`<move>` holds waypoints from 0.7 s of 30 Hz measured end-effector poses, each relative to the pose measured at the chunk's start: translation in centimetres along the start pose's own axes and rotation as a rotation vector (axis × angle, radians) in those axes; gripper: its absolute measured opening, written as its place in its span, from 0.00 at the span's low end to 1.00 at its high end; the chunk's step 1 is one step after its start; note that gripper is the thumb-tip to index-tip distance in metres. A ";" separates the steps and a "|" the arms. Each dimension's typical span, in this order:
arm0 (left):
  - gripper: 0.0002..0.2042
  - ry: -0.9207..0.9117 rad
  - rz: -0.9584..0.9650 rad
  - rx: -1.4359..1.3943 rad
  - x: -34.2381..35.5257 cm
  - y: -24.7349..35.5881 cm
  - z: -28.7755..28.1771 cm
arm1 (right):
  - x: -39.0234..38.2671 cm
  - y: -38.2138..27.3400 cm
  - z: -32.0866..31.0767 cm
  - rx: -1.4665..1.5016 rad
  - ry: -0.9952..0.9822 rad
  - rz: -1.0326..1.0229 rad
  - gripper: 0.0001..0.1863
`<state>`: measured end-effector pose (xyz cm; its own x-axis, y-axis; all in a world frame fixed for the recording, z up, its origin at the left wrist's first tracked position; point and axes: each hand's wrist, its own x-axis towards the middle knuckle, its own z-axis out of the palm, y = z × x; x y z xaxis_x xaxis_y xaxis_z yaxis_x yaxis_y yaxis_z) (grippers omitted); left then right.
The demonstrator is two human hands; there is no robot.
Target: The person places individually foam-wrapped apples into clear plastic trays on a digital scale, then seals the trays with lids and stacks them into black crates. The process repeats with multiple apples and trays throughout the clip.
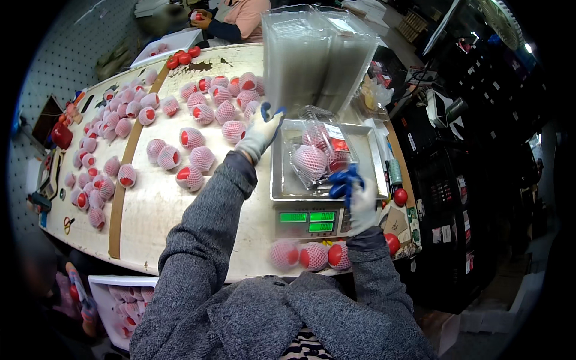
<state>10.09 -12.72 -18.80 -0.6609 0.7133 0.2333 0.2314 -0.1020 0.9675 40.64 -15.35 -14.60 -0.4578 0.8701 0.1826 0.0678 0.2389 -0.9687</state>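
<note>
A worker in a gray coat is standing over a scale, both hands in white gloves with blue fingers. The left hand is hanging just beside the scale's upper left edge, its thumb and fingers parting around nothing visible. The right hand, blurring, is bending its fingers at the near right corner of a clear box; whether they are pinching it, one cannot tell. The box is lying on the scale's pan, holding red fruit, some of it in foam nets, while the scale's display is glowing green. Three netted fruits are sitting in a row at the scale's near side, and a bare red fruit is resting just right of it. A tall stack of clear boxes is rising beyond the scale. Left of the scale, many more netted fruits are spreading over the table, well apart from scissors lying near its far left edge. Beyond the scale, to the left, a co-worker in a pink top is holding a red fruit.
</note>
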 end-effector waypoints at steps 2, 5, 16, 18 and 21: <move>0.19 -0.338 -0.527 -0.148 0.5 1.6 0.5 | 1.2 2.4 0.7 0.093 -0.246 0.357 0.29; 0.23 -0.447 -0.698 -0.125 1.3 1.0 0.9 | 0.6 4.1 2.1 0.127 -0.224 0.399 0.27; 0.11 -0.812 -0.057 0.193 3.7 -1.0 -0.6 | -0.2 1.8 4.9 0.722 -0.293 0.784 0.23; 0.07 -0.910 0.237 0.319 4.1 -2.5 -0.7 | -0.2 2.1 5.6 0.839 -0.267 0.845 0.20; 0.06 -0.907 0.526 0.605 3.6 -1.1 -0.4 | -0.1 3.1 6.3 1.031 -0.208 0.823 0.18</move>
<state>7.13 -10.32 -18.98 0.2991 0.9337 0.1969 0.7781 -0.3581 0.5162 35.35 -17.39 -18.68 -0.7392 0.4993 -0.4520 -0.2665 -0.8332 -0.4845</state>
